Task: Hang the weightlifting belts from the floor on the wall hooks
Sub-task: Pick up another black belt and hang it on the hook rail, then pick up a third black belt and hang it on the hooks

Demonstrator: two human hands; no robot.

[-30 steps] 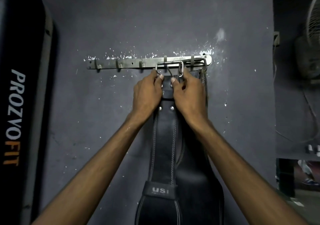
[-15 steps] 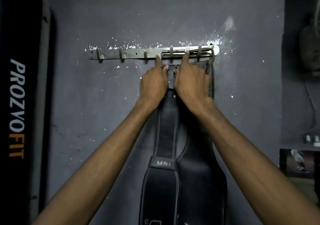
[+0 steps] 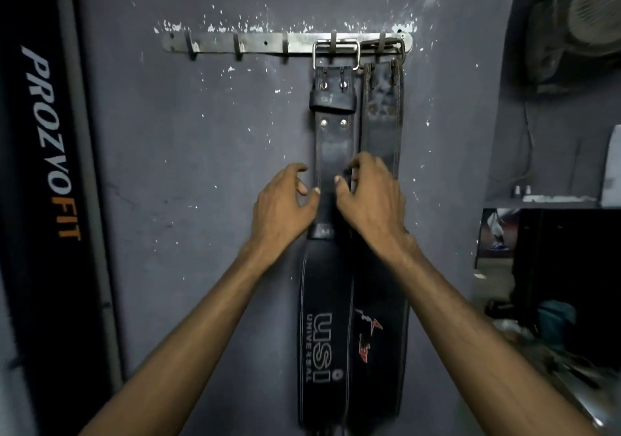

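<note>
The USI belt [image 3: 332,146] hangs on the wall straight ahead of me, its long axis running vertically from the hook rail [image 3: 258,43] above my hands down past my wrists, with its buckle [image 3: 336,54] looped over the fourth hook from the left. My left hand [image 3: 282,210] sits at its left edge, fingers loosely curled and gripping nothing, the thumb tip just touching the leather. My right hand [image 3: 373,200] lies over its right edge, where it meets the second belt [image 3: 379,126]; whether those curled fingers pinch that edge I cannot tell. The right hand is the nearer, I judge. I count two belts hung side by side, touching, one rail and five hooks, three of them free [image 3: 238,47], up and to the left. No belt on the floor is in view.
</note>
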